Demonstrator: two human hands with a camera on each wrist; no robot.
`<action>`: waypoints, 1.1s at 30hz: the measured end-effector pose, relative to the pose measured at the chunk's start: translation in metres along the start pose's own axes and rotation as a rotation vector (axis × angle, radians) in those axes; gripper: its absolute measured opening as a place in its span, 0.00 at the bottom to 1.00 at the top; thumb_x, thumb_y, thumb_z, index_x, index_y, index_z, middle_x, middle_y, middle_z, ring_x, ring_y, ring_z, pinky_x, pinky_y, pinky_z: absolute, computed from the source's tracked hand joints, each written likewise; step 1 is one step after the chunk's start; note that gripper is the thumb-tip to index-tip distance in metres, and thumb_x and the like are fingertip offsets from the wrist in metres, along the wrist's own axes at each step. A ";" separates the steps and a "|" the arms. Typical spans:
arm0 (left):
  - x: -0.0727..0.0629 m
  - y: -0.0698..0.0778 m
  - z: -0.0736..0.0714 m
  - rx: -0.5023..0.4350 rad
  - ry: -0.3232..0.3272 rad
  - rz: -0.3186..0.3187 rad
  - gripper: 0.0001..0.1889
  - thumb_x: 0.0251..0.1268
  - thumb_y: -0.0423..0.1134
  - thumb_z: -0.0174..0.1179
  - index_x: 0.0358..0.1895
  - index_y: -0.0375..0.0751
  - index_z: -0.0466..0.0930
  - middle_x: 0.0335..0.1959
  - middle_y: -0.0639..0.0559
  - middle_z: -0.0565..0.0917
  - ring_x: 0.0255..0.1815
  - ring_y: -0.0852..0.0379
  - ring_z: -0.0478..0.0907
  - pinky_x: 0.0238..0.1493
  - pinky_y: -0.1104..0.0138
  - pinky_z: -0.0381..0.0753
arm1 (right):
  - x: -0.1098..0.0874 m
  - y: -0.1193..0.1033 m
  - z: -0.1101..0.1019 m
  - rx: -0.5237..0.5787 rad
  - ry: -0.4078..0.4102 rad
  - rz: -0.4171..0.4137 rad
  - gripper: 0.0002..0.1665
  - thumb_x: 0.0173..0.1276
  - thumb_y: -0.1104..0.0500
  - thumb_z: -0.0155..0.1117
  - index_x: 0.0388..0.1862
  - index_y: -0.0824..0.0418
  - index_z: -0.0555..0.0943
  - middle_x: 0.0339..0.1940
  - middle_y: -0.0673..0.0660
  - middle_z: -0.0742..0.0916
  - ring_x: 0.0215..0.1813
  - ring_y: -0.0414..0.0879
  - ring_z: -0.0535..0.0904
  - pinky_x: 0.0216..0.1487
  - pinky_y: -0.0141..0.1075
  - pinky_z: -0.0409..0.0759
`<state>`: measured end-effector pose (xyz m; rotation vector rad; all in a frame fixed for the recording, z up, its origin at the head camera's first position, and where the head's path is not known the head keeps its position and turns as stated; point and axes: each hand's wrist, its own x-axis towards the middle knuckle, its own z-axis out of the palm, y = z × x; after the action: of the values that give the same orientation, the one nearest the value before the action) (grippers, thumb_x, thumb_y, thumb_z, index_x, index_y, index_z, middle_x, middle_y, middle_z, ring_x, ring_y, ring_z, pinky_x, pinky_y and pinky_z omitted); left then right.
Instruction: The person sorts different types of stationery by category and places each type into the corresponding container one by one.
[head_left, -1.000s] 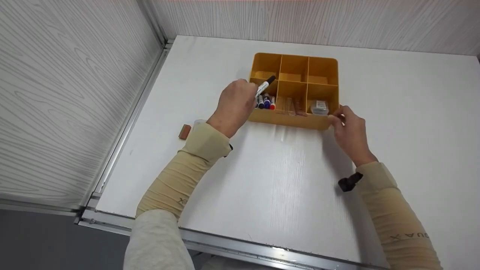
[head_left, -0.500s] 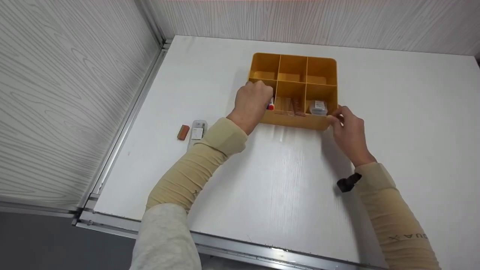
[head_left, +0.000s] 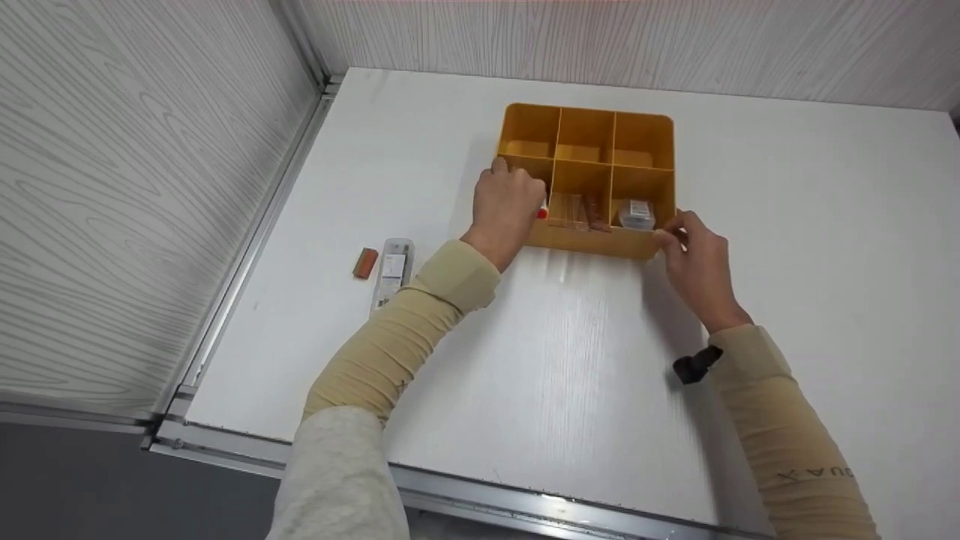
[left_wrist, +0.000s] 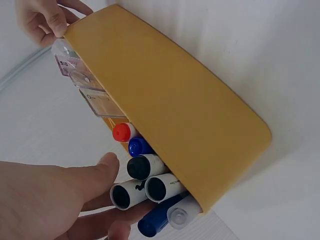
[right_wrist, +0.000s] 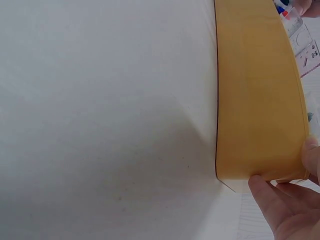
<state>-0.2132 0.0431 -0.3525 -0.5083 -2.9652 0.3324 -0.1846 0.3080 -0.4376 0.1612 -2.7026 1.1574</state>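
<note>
My left hand (head_left: 506, 210) is over the front left compartment of a yellow divided organizer box (head_left: 577, 238). In the left wrist view, its thumb and fingers are around a white marker (left_wrist: 131, 194) with a dark end, among several other markers with red, blue and black ends, such as the red-ended marker (left_wrist: 122, 132). The rest of that compartment is mostly hidden behind the hand in the head view. At the box's front right corner, my right hand (head_left: 697, 266) grips the wall, thumb by the rim and fingers along the side.
Clear plastic rulers (head_left: 577, 212) stand in the front middle compartment, and a small clear container (head_left: 637, 214) sits in the front right one. On the table to the left lie a brown block (head_left: 365, 263) and a clear slim case (head_left: 393, 268), partly behind the left sleeve.
My left hand has moved right and lowered the marker, held tilted above the box a second ago, into the front left compartment. The slim case has come into view. My right hand stays at the corner.
</note>
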 end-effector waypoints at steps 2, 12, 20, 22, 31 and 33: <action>-0.001 0.000 0.003 0.034 0.027 -0.004 0.09 0.70 0.32 0.58 0.38 0.41 0.90 0.33 0.48 0.87 0.40 0.52 0.77 0.41 0.67 0.81 | -0.001 0.000 0.000 0.007 0.015 -0.021 0.14 0.73 0.58 0.60 0.43 0.70 0.74 0.50 0.69 0.85 0.61 0.62 0.81 0.62 0.51 0.78; -0.006 -0.003 0.018 0.001 0.025 -0.029 0.18 0.76 0.49 0.53 0.53 0.40 0.83 0.49 0.44 0.82 0.50 0.47 0.72 0.49 0.60 0.77 | 0.000 0.001 0.003 -0.005 0.019 -0.019 0.14 0.73 0.57 0.59 0.44 0.69 0.74 0.47 0.67 0.86 0.62 0.60 0.81 0.63 0.50 0.78; -0.014 -0.013 0.015 -0.084 0.149 -0.055 0.20 0.77 0.52 0.48 0.57 0.42 0.78 0.49 0.43 0.82 0.46 0.47 0.72 0.46 0.61 0.78 | 0.001 0.000 0.002 -0.001 0.012 -0.003 0.13 0.73 0.58 0.59 0.44 0.69 0.74 0.51 0.67 0.85 0.63 0.59 0.80 0.64 0.49 0.78; -0.017 -0.017 0.013 -0.106 0.182 -0.061 0.19 0.77 0.51 0.47 0.57 0.42 0.78 0.49 0.43 0.82 0.46 0.47 0.73 0.46 0.61 0.78 | 0.001 0.000 0.002 -0.004 0.012 -0.003 0.14 0.73 0.57 0.59 0.44 0.69 0.74 0.50 0.67 0.85 0.63 0.59 0.80 0.63 0.50 0.78; -0.038 -0.049 0.004 -0.229 0.230 -0.130 0.19 0.76 0.49 0.50 0.59 0.41 0.77 0.50 0.40 0.81 0.47 0.44 0.75 0.46 0.58 0.79 | -0.001 0.001 0.001 -0.017 0.013 -0.021 0.16 0.74 0.55 0.58 0.45 0.69 0.74 0.47 0.68 0.86 0.60 0.62 0.81 0.62 0.52 0.78; -0.044 -0.058 0.002 -0.248 0.236 -0.159 0.19 0.76 0.48 0.50 0.60 0.41 0.77 0.52 0.40 0.81 0.49 0.43 0.76 0.47 0.58 0.80 | -0.001 0.001 0.001 -0.022 0.019 -0.032 0.16 0.74 0.55 0.58 0.44 0.69 0.74 0.46 0.68 0.86 0.59 0.62 0.82 0.61 0.52 0.79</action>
<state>-0.1906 -0.0256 -0.3440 -0.3063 -2.8032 -0.1053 -0.1840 0.3079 -0.4393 0.1878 -2.6853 1.1138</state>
